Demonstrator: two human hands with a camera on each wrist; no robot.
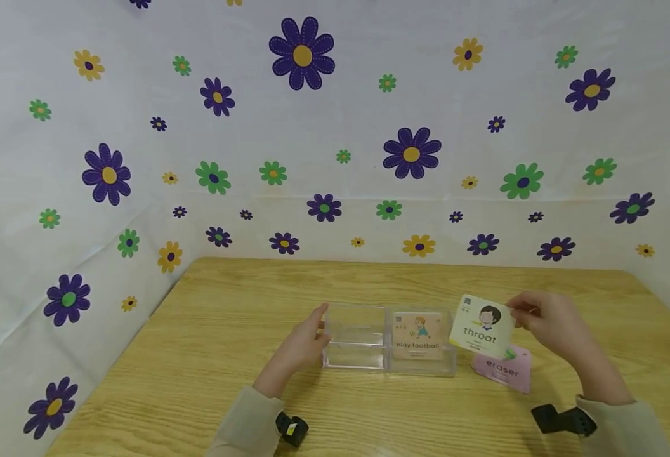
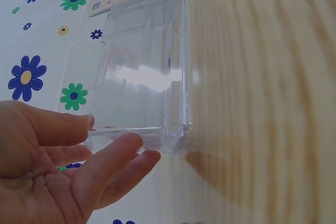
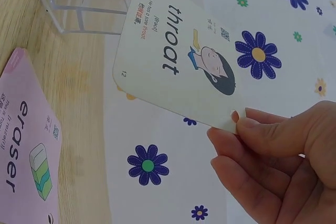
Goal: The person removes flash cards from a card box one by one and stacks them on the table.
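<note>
My right hand (image 1: 549, 320) pinches a pale "throat" card (image 1: 480, 330) by its corner, between thumb and fingers. The card is tilted above the table, near the right end of a clear plastic box (image 1: 354, 367) with compartments. In the right wrist view the card (image 3: 152, 61) shows a dark-haired head. Inside the box's right part lies an orange "play football" card (image 1: 417, 336). My left hand (image 1: 299, 346) touches the box's left end; in the left wrist view its fingers (image 2: 113, 158) look extended and relaxed against that wall.
A pink "eraser" card (image 1: 503, 370) lies on the wooden table (image 1: 243, 285) just right of the box, partly beneath the raised card in the head view. A white cloth (image 1: 346, 114) with printed flowers hangs behind the table and along its sides.
</note>
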